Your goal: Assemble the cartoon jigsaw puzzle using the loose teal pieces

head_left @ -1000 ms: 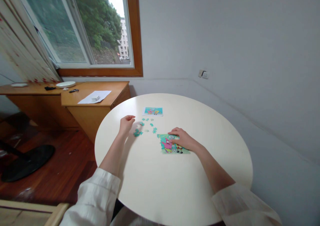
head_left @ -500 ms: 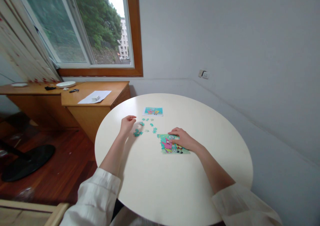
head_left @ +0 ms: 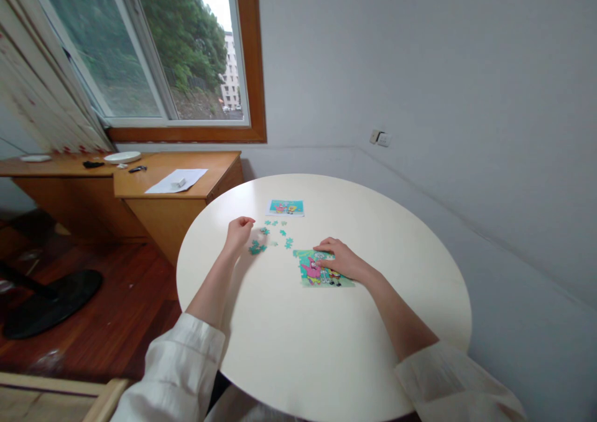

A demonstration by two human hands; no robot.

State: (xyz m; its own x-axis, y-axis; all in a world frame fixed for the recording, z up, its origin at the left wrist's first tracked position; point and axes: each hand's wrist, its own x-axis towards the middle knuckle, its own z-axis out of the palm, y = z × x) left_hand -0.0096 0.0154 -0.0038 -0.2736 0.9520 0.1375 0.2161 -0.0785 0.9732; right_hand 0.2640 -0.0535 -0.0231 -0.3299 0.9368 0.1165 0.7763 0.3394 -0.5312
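Note:
A partly joined jigsaw puzzle (head_left: 311, 271) with a pink starfish figure lies on the round white table. Across its upper right part rests my right hand (head_left: 342, 259), thumb apart from the fingers, covering some of the picture. My left hand (head_left: 239, 231) hovers left of the loose puzzle pieces (head_left: 257, 248), thumb and fingertips pinched together. Whatever may be between those fingertips is too small to make out. Several teal pieces are scattered between my hands. Behind them lies a reference picture (head_left: 286, 207) with similar cartoon figures.
The white table (head_left: 298, 347) has a rounded edge. To its left stands a wooden desk (head_left: 163, 217) with a paper sheet (head_left: 193, 176) and a white plate (head_left: 122, 157). A black round stand base (head_left: 53, 304) is on the floor. A wall rises at the right.
My left hand has shifted very slightly, its fingertips drawn closer together. My right hand stays on the jigsaw puzzle.

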